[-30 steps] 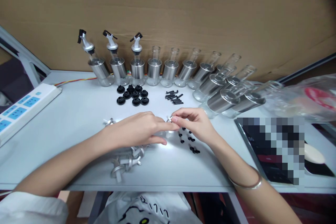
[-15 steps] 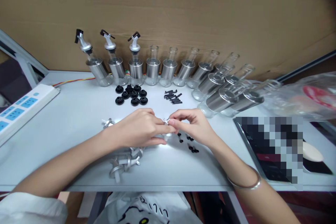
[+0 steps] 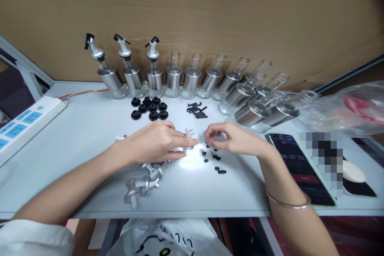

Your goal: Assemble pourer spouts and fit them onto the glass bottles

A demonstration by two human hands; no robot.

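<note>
My left hand [image 3: 156,144] rests on the white table [image 3: 90,136] with its fingers closed on a small silver pourer spout [image 3: 188,135]. My right hand [image 3: 232,141] hovers just to the right, fingertips pinched together above several tiny black caps [image 3: 213,159]; whether it holds one is hidden. Several more silver spouts [image 3: 143,182] lie in a heap under my left wrist.
Glass and steel bottles [image 3: 192,78] line the back wall, three on the left fitted with spouts [image 3: 121,48]; several lie tipped at the right [image 3: 264,108]. Black rubber stoppers [image 3: 149,109] and black pins [image 3: 197,111] lie before them. A power strip [image 3: 24,122] is at left, a phone [image 3: 300,168] at right.
My right hand has pulled away from the spout and moved right, over the black caps. My left hand keeps hold of the spout, now fully visible.
</note>
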